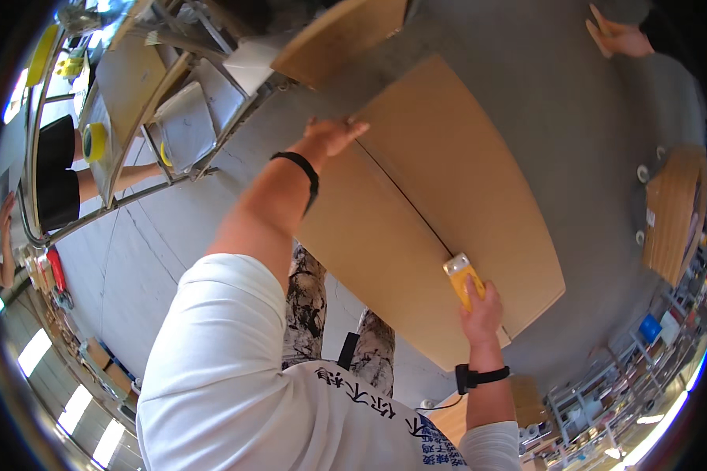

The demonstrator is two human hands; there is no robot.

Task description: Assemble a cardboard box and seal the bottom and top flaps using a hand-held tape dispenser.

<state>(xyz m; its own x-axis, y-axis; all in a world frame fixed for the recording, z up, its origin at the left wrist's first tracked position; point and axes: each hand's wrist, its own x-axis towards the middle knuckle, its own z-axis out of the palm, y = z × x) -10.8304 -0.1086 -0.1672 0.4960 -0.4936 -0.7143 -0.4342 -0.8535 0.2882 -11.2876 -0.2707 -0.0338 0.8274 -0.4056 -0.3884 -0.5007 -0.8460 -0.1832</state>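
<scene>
A large brown cardboard box [456, 149] lies in front of me. A dark, narrow gap [404, 195] runs along it between two flaps. My left hand [336, 136] rests at the box's far left edge, by the far end of the gap, its fingers stretched out and partly hidden. My right hand [481, 308] is closed round a yellow hand-held tool with a shiny metal end [462, 281]. That metal end sits over the near end of the gap, at or just above the cardboard; contact cannot be made out.
A metal-framed rack [161, 129] with a yellow tape roll [93, 142] stands at the left, a person's legs behind it. Another cardboard piece [338, 43] is at the top. A wheeled wooden-looking cart [674, 216] stands right. Another person's foot [619, 35] shows top right.
</scene>
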